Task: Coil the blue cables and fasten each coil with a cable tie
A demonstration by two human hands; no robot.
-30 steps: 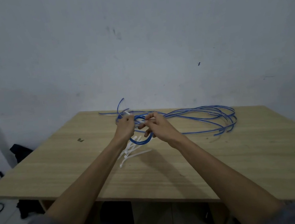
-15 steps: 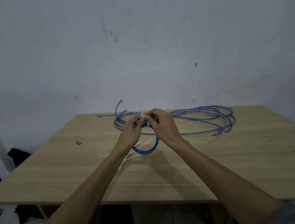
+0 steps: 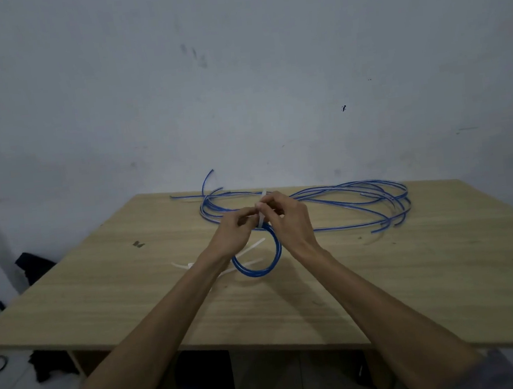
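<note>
A: Where is the coil?
B: The small blue coil (image 3: 257, 258) hangs between both hands above the wooden table (image 3: 418, 278).
A: And the fingers?
B: The left hand (image 3: 232, 233) pinches the coil's top; the right hand (image 3: 287, 219) pinches a white cable tie (image 3: 261, 217) around it. Loose blue cables (image 3: 345, 203) lie farther back.

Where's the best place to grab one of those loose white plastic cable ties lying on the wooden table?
Probably the free tip of the white plastic cable tie pointing up-right beside the small blue cable coil. Come from above with the left hand, closest to it: the tie lies flat, so pinch its narrow edges.
</note>
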